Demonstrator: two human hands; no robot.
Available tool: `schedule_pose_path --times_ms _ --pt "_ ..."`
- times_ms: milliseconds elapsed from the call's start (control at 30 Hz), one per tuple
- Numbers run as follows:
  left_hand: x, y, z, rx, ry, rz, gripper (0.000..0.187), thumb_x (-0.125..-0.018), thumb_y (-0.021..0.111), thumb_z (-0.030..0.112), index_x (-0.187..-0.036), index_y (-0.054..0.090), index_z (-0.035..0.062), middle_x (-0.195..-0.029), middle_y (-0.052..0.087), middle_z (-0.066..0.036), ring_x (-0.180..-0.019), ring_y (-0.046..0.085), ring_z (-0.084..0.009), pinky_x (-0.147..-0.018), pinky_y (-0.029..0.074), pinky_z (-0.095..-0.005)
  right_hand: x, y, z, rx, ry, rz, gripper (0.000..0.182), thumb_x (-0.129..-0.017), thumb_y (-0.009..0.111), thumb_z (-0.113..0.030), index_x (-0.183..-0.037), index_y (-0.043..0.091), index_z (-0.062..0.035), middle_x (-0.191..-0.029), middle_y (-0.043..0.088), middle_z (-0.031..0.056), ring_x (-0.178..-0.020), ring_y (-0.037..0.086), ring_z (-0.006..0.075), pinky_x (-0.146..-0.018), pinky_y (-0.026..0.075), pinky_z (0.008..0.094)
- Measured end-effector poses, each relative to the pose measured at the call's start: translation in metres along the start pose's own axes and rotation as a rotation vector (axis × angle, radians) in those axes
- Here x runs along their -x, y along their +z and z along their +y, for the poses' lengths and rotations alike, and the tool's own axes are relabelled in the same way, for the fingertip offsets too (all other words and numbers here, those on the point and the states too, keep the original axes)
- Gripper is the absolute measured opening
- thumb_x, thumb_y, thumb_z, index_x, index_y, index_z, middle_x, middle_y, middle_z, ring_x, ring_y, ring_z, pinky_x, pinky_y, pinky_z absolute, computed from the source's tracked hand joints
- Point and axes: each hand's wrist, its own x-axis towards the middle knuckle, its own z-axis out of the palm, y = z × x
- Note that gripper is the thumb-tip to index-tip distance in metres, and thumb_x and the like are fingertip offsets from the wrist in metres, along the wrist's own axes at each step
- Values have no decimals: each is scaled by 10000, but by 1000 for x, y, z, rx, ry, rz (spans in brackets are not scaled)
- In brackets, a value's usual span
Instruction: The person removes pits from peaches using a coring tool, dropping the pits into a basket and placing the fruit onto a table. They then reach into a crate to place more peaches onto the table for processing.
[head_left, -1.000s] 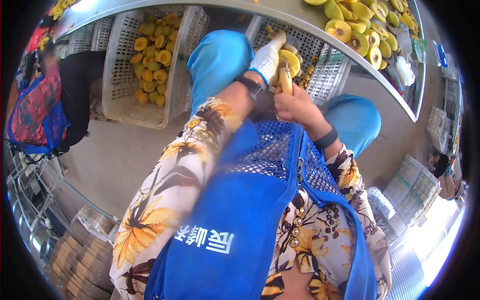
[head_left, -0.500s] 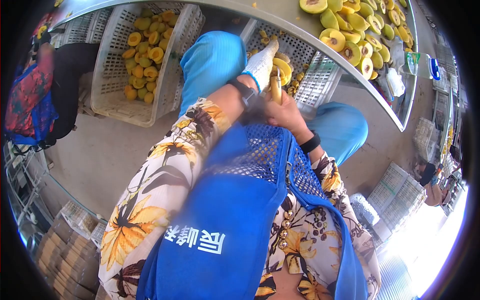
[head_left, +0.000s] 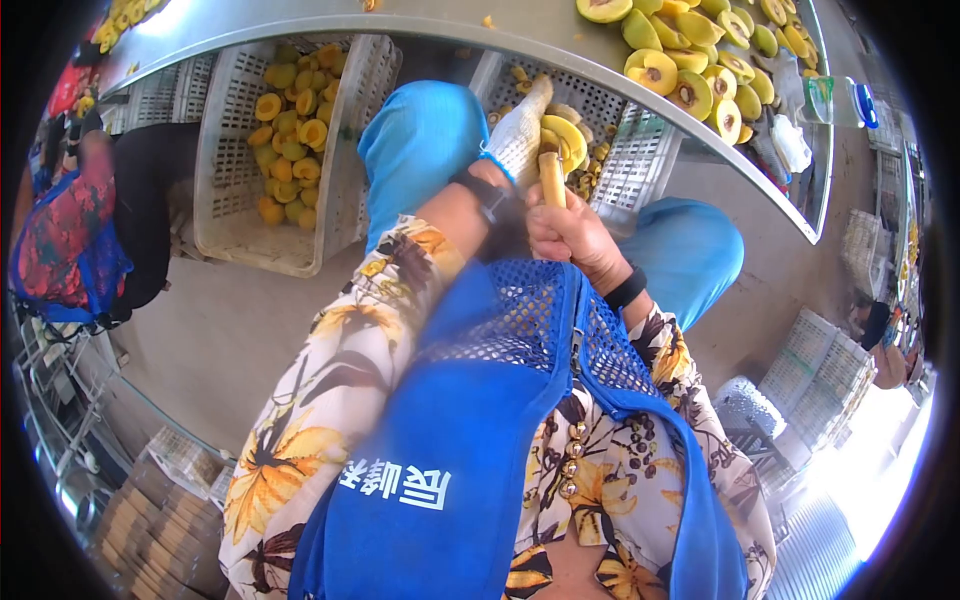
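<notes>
My left hand [head_left: 518,140], in a whitish glove, is wrapped round a yellow fruit piece [head_left: 566,140] above a crate between my knees. Bare and closed, my right hand [head_left: 572,232] grips a tool by its light wooden handle [head_left: 552,180]. The top of the handle is close to the lower side of the fruit; the tool's working end cannot be made out. Small yellow pieces lie in the white crate [head_left: 640,165] below.
A metal table [head_left: 420,14] runs across the top, with many halved fruits [head_left: 692,92] at its right. A white crate [head_left: 225,180] of fruit halves stands left of my knee. Another person [head_left: 150,200] is at the far left. Stacked crates [head_left: 815,365] are at the right.
The view has shifted slightly. The tool has turned in my right hand, so its metal tip, seen against the fruit before, no longer shows. My left hand still holds the fruit.
</notes>
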Motion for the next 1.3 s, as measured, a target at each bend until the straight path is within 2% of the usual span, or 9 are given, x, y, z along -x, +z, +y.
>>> schedule_pose_path --times_ms 167,267,400,533,667,733,1067,1200,1300 --pt "-46 -61 -21 244 13 136 567 -907 307 562 -1021 567 71 -937 624 -120 -815 601 -278 -708 501 -417 -4 0 -12 -38 -144 88 141 -851 517 -102 -969 451 -62 -560 374 -22 -367 324 65 -329 282 232" --pt "-22 -24 -10 148 83 287 601 -900 287 582 -1077 544 68 -987 619 -119 -858 603 -286 -745 492 -450 -16 -19 -13 591 -136 660 175 -834 559 -140 -935 468 -28 -584 435 1 -379 393 85 -324 326 240" --pt "-9 -19 0 63 178 315 528 -902 328 561 -1052 555 109 -952 632 -109 -833 617 -314 -709 472 -549 -8 -32 -16 674 -221 693 212 -814 582 -163 -910 484 -1 -598 486 41 -385 441 106 -332 361 254" --pt "62 -14 65 -5 374 -249 477 -894 421 509 -900 599 67 -937 634 -122 -853 620 -299 -570 536 -386 -10 -61 -5 1020 -430 736 264 -803 593 -202 -917 488 11 -644 547 125 -441 530 200 -408 424 322" --pt "114 -23 124 -777 1040 667 296 -865 600 254 -1015 595 -1 -984 625 -98 -875 606 -193 -690 537 -344 -2 -52 -5 1245 -522 859 305 -789 588 -209 -961 475 15 -693 574 234 -639 574 404 -584 466 440" --pt "120 -23 133 -1047 1291 747 279 -815 657 127 -1049 585 -8 -954 639 -92 -812 609 -139 -710 517 -272 2 -38 -9 1220 -464 863 318 -782 585 -207 -979 466 13 -734 573 275 -741 552 469 -662 454 486" --pt "46 33 10 -1703 927 -294 377 -760 675 102 -1122 581 55 -1134 578 -142 -1064 551 -228 -912 437 -297 25 -13 -13 1309 -552 673 219 -773 550 -120 -905 434 11 -661 565 257 -657 557 451 -584 444 500" --pt "36 40 6 -1279 381 -34 261 -861 592 164 -1063 587 -1 -930 654 -117 -803 629 -177 -754 495 -268 34 -23 -8 1426 -505 603 214 -782 540 -143 -885 438 14 -644 560 253 -648 560 437 -577 440 498" --pt "35 46 11 -1430 841 135 262 -872 582 193 -1037 591 -10 -879 664 -112 -755 638 -161 -706 498 -252 36 -26 -8 1465 -514 661 227 -786 539 -140 -916 431 11 -652 564 249 -643 562 433 -573 441 496"
